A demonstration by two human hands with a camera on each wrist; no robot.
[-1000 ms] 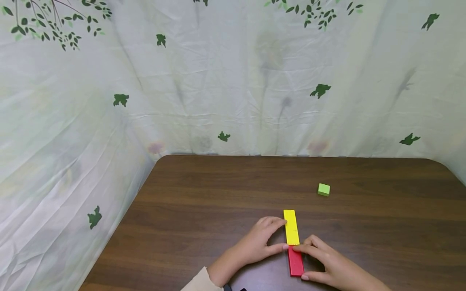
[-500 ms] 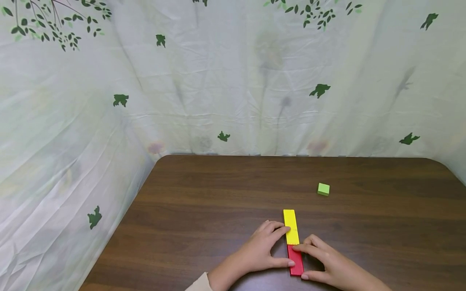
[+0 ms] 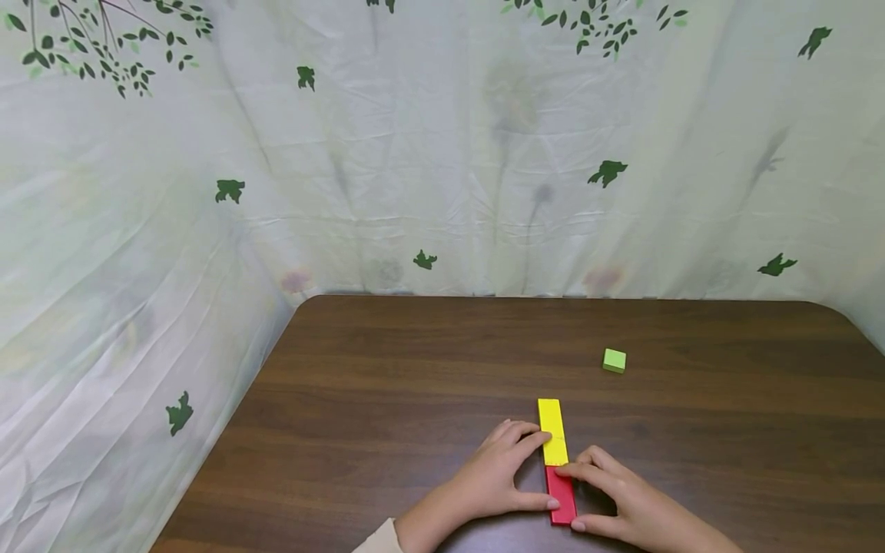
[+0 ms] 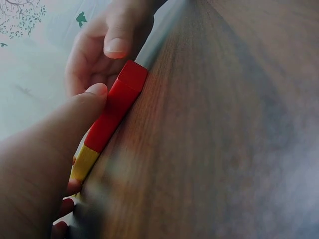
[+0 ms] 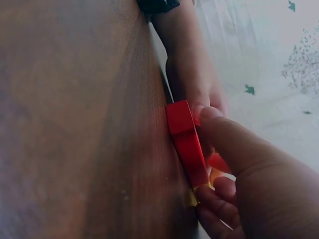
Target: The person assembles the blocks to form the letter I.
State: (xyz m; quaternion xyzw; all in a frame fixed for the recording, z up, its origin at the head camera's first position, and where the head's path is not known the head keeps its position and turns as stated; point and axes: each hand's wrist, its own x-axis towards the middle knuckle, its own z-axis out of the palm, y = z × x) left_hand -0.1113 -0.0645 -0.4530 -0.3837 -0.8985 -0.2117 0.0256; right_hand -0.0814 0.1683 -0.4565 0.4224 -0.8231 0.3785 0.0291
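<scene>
A yellow block [image 3: 551, 418] and a red block [image 3: 561, 508] lie end to end on the table, forming one straight strip. My left hand [image 3: 487, 476] reaches in from the left, its index fingertip on the yellow block and its thumb on top of the red one. From the right, my right hand [image 3: 625, 499] sets its index fingertip on the red block close to the joint, with its thumb at the near right corner. The red block's near end [image 4: 133, 74] faces the left wrist camera. In the right wrist view, fingers partly hide the yellow block [image 5: 193, 198].
A small light green block [image 3: 614, 360] sits farther back on the brown wooden table [image 3: 387, 353], to the right of the strip. Behind the table hangs a pale curtain [image 3: 442, 153] printed with leaves and birds.
My left thumb has slid toward me, from beside the joint onto the red block. The left index fingertip has moved farther onto the yellow block. My right hand and the blocks stay nearly still.
</scene>
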